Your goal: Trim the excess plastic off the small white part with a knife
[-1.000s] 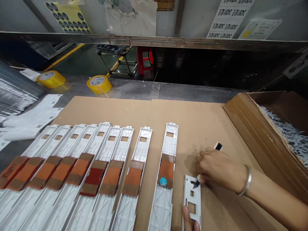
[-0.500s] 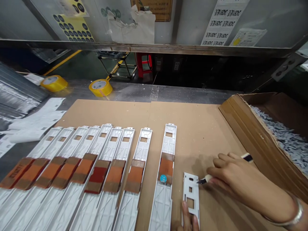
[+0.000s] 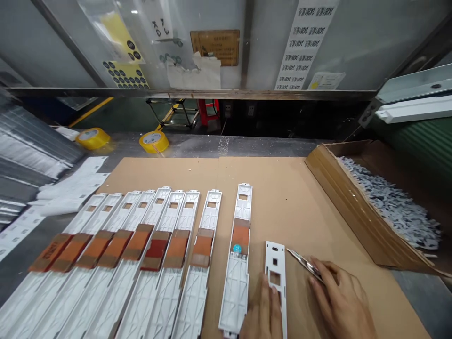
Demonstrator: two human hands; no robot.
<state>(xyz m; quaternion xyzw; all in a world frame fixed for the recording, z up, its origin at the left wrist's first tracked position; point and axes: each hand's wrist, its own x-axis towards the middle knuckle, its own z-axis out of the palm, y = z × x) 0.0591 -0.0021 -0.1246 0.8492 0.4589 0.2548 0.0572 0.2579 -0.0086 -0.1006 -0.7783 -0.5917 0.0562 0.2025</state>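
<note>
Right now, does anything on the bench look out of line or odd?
One long white part lies apart from the tight row and alone carries a blue round sticker. White bits are scattered on the cardboard.

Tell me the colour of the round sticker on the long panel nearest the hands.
Blue: the round sticker shows best in the head view, on the long panel.

Nine long white plastic frames (image 3: pixel 197 263) lay on the cardboard sheet (image 3: pixel 282 197), each with one brown taped band. One short white plate (image 3: pixel 275 263), two yellow tape rolls (image 3: pixel 153 141) and one scrap-filled carton (image 3: pixel 353 207) were present.
</note>
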